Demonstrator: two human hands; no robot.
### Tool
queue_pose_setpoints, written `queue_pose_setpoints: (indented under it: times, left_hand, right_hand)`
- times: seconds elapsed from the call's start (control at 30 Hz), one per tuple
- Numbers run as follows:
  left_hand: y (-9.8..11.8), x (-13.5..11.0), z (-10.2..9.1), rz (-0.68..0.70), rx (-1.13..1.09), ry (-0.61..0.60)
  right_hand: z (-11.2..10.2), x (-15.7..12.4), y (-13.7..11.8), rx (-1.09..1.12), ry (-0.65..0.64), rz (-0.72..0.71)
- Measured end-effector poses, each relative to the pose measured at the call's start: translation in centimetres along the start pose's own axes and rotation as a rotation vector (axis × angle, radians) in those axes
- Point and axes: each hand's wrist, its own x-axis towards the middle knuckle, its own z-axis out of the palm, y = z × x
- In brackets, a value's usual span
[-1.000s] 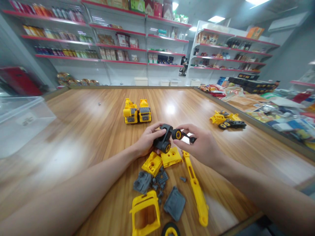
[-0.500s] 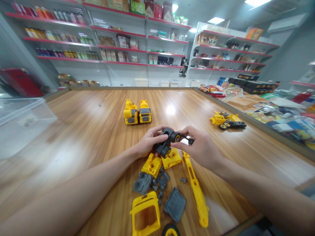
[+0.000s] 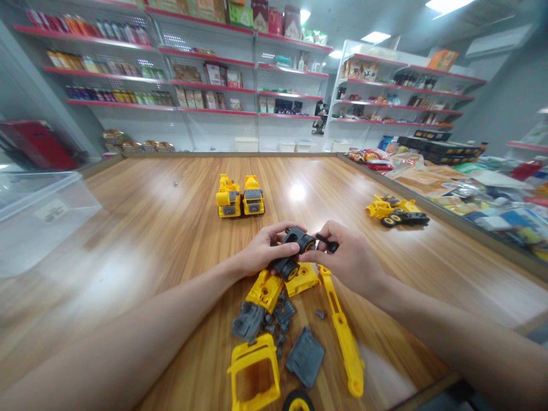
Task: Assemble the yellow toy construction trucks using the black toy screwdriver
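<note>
My left hand (image 3: 266,249) grips a black toy truck chassis (image 3: 295,235) with yellow-hubbed wheels, the thumb lying across it. Just to its right, my right hand (image 3: 342,251) pinches a small black screwdriver-like tool (image 3: 329,242) with a rounded end. Fingertips of that hand are close to the chassis's upper wheel; whether they touch it is hard to tell. Below lie a yellow body part (image 3: 264,291), a yellow plate (image 3: 303,279), a long yellow boom (image 3: 342,331), a yellow cab frame (image 3: 254,342), grey panels (image 3: 305,357), several small grey pieces (image 3: 280,325) and a loose wheel (image 3: 298,402).
Two yellow toy trucks (image 3: 240,197) stand together farther back on the wooden table (image 3: 171,228). A partly built yellow-and-black truck (image 3: 396,211) sits at right. At left is a clear plastic bin (image 3: 43,222). Packaged goods (image 3: 462,182) crowd beyond the right edge; stocked shelves (image 3: 214,83) line the back.
The black tool's shaft has come away from the upper wheel and shifted up within my right hand. The chassis has turned slightly and moved a little right.
</note>
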Motion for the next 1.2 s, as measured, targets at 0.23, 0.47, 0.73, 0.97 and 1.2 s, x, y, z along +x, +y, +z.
queue_pose_setpoints:
  times: [0.23,0.47,0.73,0.97,1.2]
  left_hand:
    - [0.0,-0.2,-0.1,-0.089,-0.138,-0.077]
    - [0.6,-0.4,-0.2,-0.219,-0.267,-0.158]
    - [0.4,-0.1,-0.7,-0.308,-0.382,-0.203]
    - [0.4,0.1,-0.8,-0.307,-0.426,-0.216]
    - [0.3,0.3,-0.9,-0.285,-0.433,-0.219]
  right_hand:
    - [0.1,-0.2,-0.5,0.022,0.142,-0.071]
    - [0.1,-0.1,-0.5,0.070,0.087,-0.090]
    - [0.2,0.1,-0.3,0.011,0.021,-0.070]
    - [-0.3,-0.1,-0.8,-0.004,-0.014,-0.087]
    - [-1.0,-0.3,-1.1,-0.058,-0.091,-0.148]
